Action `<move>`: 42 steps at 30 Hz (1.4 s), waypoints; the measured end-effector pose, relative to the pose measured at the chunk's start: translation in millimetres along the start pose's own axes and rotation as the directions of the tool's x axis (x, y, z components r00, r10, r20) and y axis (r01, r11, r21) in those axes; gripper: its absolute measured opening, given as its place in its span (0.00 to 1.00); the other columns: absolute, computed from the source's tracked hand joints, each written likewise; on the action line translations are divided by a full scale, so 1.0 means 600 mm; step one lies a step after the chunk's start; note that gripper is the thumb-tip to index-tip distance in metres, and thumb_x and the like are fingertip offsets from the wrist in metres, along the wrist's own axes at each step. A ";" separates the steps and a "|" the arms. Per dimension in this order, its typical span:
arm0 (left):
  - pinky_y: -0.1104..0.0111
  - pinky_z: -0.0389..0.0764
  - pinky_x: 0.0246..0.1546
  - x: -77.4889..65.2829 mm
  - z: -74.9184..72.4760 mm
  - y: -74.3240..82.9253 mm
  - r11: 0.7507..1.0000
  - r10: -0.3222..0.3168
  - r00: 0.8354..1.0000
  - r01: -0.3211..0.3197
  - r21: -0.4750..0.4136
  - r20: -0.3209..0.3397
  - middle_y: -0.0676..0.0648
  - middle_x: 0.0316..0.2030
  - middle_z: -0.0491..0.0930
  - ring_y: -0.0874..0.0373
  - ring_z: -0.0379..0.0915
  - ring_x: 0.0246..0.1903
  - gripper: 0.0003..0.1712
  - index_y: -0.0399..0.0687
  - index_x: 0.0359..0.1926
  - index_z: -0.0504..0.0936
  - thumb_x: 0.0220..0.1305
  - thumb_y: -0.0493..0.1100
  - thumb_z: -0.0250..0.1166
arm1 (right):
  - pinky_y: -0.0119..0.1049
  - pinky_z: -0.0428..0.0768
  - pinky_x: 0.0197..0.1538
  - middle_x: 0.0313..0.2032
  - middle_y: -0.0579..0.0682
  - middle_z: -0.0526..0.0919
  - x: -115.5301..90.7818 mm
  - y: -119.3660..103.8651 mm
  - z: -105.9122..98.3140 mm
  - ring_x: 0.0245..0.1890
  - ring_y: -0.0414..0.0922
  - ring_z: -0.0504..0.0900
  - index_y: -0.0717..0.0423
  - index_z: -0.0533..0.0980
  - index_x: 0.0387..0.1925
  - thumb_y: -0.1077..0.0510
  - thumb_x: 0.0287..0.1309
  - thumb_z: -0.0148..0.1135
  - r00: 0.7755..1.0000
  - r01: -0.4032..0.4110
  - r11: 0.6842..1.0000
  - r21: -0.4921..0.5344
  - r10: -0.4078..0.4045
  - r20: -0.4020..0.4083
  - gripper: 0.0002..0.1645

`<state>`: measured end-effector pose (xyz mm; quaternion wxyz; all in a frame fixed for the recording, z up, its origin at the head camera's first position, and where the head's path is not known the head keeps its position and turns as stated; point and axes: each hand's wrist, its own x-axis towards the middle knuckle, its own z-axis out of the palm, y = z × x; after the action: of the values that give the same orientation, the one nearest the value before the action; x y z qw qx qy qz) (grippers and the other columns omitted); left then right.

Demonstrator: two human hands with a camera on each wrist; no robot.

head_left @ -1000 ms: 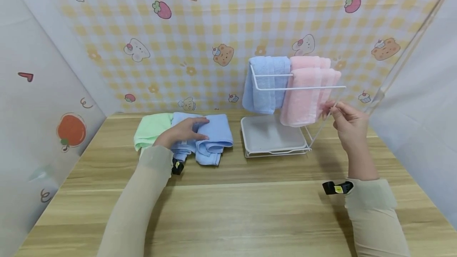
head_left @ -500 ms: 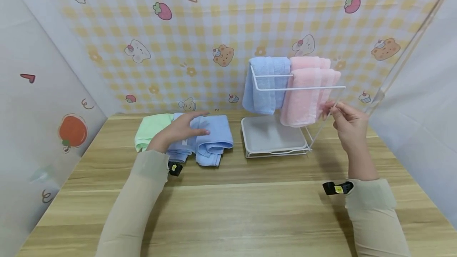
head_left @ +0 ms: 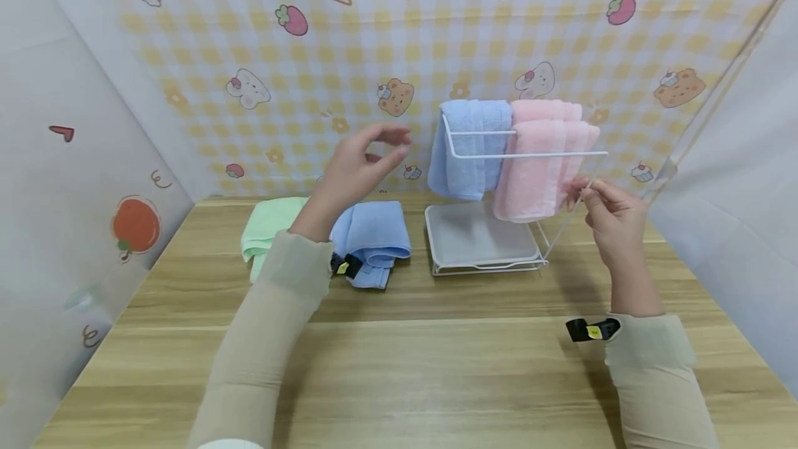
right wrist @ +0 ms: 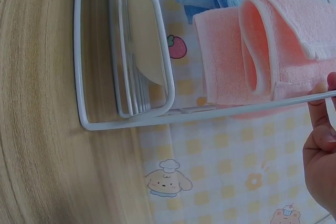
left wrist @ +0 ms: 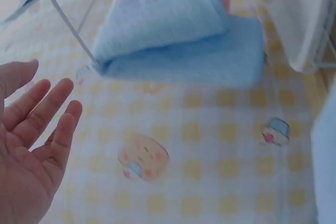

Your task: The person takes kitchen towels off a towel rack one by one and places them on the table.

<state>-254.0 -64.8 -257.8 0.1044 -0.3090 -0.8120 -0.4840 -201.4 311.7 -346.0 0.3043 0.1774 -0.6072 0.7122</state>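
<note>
My left hand (head_left: 358, 161) is raised in the air to the left of a white wire towel rack (head_left: 530, 156), fingers apart and holding nothing. In the left wrist view its spread fingers (left wrist: 55, 108) are beside the rack's bar, near a hanging blue towel (left wrist: 173, 40). Pink towels (head_left: 548, 172) hang to the right of the blue one. My right hand (head_left: 614, 217) pinches the rack's slanting right upright between thumb and fingers, as the right wrist view also shows. Folded blue towels (head_left: 377, 234) lie on the table below my left forearm, partly hidden by it.
A folded green towel (head_left: 271, 217) lies at the left of the blue ones. The rack's base holds a pale shallow tray (head_left: 480, 234). Behind the wooden table (head_left: 436, 380) hangs a yellow checked cloth (head_left: 349, 54).
My left hand has lifted off the folded blue towels and moved up and right toward the rack, carrying nothing. My right hand keeps its pinch on the upright. The head view has shifted slightly.
</note>
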 end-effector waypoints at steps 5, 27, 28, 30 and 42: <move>0.66 0.83 0.48 0.045 0.026 0.036 0.996 0.083 0.996 -0.083 0.009 0.019 0.47 0.53 0.83 0.55 0.76 0.55 0.21 0.44 0.59 0.79 0.68 0.42 0.66 | 0.27 0.49 0.14 0.33 0.49 0.89 -0.003 0.000 0.000 0.22 0.40 0.79 0.79 0.81 0.36 0.74 0.64 0.55 1.000 0.012 1.000 0.010 -0.012 -0.010 0.09; 0.78 0.72 0.58 0.181 0.137 0.140 0.962 0.042 0.938 -0.131 0.240 0.343 0.49 0.60 0.79 0.59 0.75 0.58 0.25 0.47 0.63 0.76 0.67 0.44 0.66 | 0.29 0.45 0.13 0.32 0.54 0.89 -0.001 0.001 -0.016 0.24 0.41 0.81 0.82 0.79 0.39 0.77 0.65 0.50 0.997 0.051 0.994 0.100 -0.057 0.051 0.11; 0.78 0.72 0.58 0.184 0.142 0.142 0.962 0.031 0.935 -0.123 0.242 0.354 0.49 0.61 0.78 0.60 0.74 0.58 0.26 0.47 0.64 0.76 0.67 0.44 0.66 | 0.29 0.45 0.13 0.32 0.54 0.89 0.000 0.002 -0.016 0.24 0.41 0.81 0.81 0.79 0.39 0.77 0.65 0.50 0.997 0.051 0.994 0.098 -0.057 0.052 0.11; 0.78 0.72 0.58 0.189 0.150 0.144 0.961 0.005 0.928 -0.108 0.256 0.373 0.50 0.62 0.77 0.60 0.73 0.59 0.27 0.48 0.65 0.75 0.67 0.45 0.67 | 0.29 0.46 0.13 0.32 0.54 0.89 0.002 0.004 -0.014 0.24 0.42 0.80 0.81 0.80 0.39 0.77 0.65 0.50 0.997 0.050 0.994 0.097 -0.056 0.058 0.11; 0.79 0.69 0.61 0.202 0.174 0.147 0.930 -0.110 0.901 -0.057 0.364 0.420 0.51 0.62 0.76 0.62 0.70 0.61 0.29 0.47 0.65 0.74 0.65 0.49 0.67 | 0.29 0.46 0.13 0.31 0.52 0.89 0.001 0.010 -0.007 0.24 0.41 0.80 0.79 0.81 0.38 0.77 0.65 0.50 0.998 0.041 0.996 0.075 -0.045 0.054 0.12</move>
<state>-282.6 102.6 -190.9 -0.0292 -0.3723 -0.8950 -0.2440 -205.2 315.2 -350.8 0.2957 0.2212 -0.5846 0.7224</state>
